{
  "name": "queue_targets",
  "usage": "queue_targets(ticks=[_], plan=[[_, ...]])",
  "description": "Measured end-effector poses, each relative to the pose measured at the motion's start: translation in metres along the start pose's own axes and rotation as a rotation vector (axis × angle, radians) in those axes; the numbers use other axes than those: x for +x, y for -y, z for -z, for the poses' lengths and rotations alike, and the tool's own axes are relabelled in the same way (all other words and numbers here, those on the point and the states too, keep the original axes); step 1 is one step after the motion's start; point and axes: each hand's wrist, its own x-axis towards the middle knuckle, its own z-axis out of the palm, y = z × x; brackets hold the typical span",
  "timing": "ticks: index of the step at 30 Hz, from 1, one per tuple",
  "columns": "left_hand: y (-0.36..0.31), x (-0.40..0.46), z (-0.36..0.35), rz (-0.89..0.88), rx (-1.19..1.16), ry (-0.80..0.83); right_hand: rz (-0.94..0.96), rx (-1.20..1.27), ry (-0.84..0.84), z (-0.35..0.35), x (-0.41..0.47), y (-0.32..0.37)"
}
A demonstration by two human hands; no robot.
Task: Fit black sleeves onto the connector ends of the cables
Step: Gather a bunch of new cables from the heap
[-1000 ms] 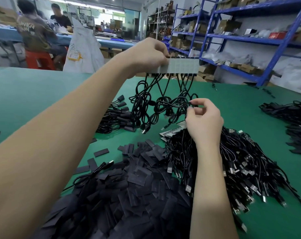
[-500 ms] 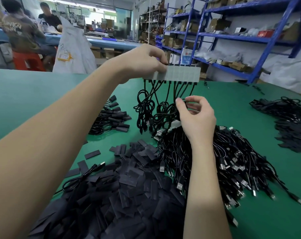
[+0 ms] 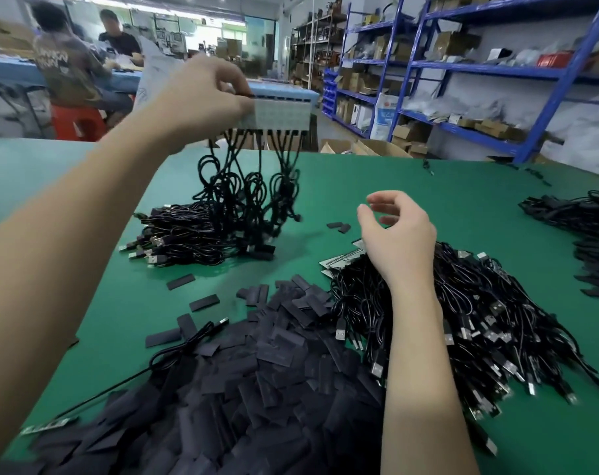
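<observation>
The grip of the left hand (image 3: pixel 202 97) is closed on one end of a pale translucent plastic strip with a row of sockets (image 3: pixel 280 113), held high above the green-topped bench (image 3: pixel 411 186); a row of thin black cables (image 3: pixel 250 186) hangs from the strip's underside, their loops trailing down to a small heap of black cables with bare metal plugs (image 3: pixel 185 234) lying on the bench below; the grip of the right hand (image 3: pixel 399 234) has nothing in it, the fingers loosely curled and apart, hovering just over the near edge of a large tangled pile of black cables with silver USB plugs (image 3: pixel 479 323).

As for progress, I judge the job far from done; the large pile on the right shows many plugs uncovered, and a broad mound of flat black rectangular sleeves (image 3: pixel 257 389) lies unused in front of the person, with several strays scattered toward the small heap; a further dark heap of cables (image 3: pixel 586 221) sits well apart at the far right, and whether those ends are sleeved I cannot tell; on the hanging cables too, the lower ends are blurred, so their state is unclear.

Judging by the empty right hand, no sleeve is being fitted at this moment; the step in hand looks like handling the strip-held batch, with the bulk of the fitting left.
</observation>
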Motion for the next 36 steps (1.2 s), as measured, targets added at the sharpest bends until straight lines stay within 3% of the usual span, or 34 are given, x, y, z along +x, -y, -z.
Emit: queue_targets(ticks=[3, 7, 11, 15, 18, 20, 22, 28, 32, 36], plan=[[0.011, -0.009, 0.006, 0.053, 0.064, -0.081, -0.018, 0.094, 0.019, -0.006, -0.003, 0.012], [0.015, -0.025, 0.007, 0.100, 0.158, -0.218, -0.046, 0.374, 0.372, -0.038, -0.021, 0.046], [0.010, -0.043, 0.003, 0.155, 0.129, -0.230, 0.058, 0.352, 0.568, -0.078, -0.043, 0.072], [0.001, -0.055, 0.001, 0.128, 0.087, -0.156, 0.071, 0.342, 0.606, -0.100, -0.047, 0.085], [-0.005, -0.060, 0.003, 0.114, 0.095, -0.046, 0.096, 0.365, 0.461, -0.110, -0.042, 0.088], [-0.006, -0.063, 0.005, 0.131, 0.014, 0.027, 0.047, 0.408, 0.356, -0.113, -0.035, 0.085], [0.001, -0.066, 0.007, 0.149, -0.078, 0.019, -0.041, 0.506, 0.365, -0.115, -0.029, 0.083], [0.052, -0.080, -0.004, 0.182, -0.215, -0.378, -0.046, 0.603, 0.591, -0.117, -0.018, 0.079], [0.077, -0.096, -0.010, 0.348, -0.747, -0.286, 0.035, 0.596, 0.708, -0.122, -0.024, 0.070], [0.106, -0.119, -0.021, 0.365, -0.779, -0.249, -0.013, 0.636, 0.784, -0.125, -0.032, 0.050]])
